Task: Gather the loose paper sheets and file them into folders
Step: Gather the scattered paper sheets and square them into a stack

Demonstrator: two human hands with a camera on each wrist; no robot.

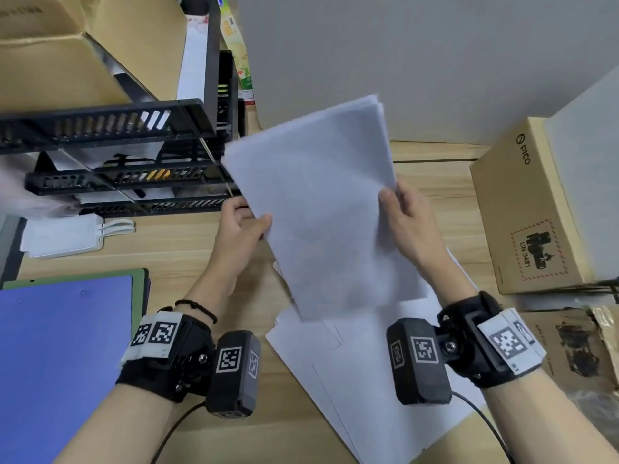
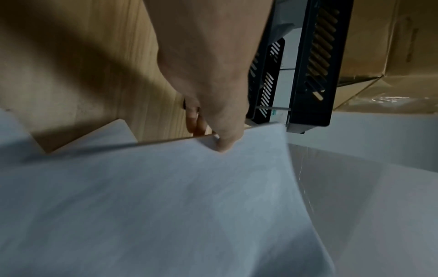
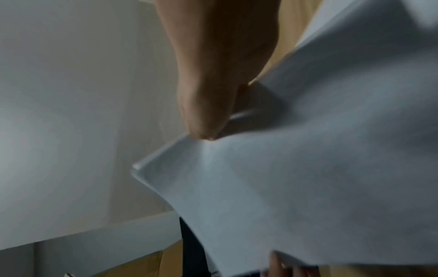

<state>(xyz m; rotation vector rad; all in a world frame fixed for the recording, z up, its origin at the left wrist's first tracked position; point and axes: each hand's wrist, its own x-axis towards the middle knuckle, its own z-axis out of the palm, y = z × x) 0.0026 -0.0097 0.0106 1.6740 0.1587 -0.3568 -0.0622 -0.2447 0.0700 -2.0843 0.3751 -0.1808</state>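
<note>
I hold a stack of white paper sheets (image 1: 321,202) tilted above the wooden desk. My left hand (image 1: 243,222) pinches its left edge, thumb on top. My right hand (image 1: 402,212) pinches the right edge, thumb over the front. The left wrist view shows the left hand (image 2: 222,138) with its thumb pressed on the stack (image 2: 166,206) and its fingers beneath. In the right wrist view the thumb of the right hand (image 3: 203,129) presses on the stack (image 3: 308,178) near its corner. More loose sheets (image 1: 365,380) lie on the desk under the stack. A blue folder (image 1: 60,363) lies at the near left.
A black tiered paper tray (image 1: 117,162) stands at the back left, with a cardboard box (image 1: 67,55) on it. A brown PICO box (image 1: 526,209) sits at the right, brown packaging (image 1: 576,346) in front of it. A white card holder (image 1: 63,236) lies left of my hands.
</note>
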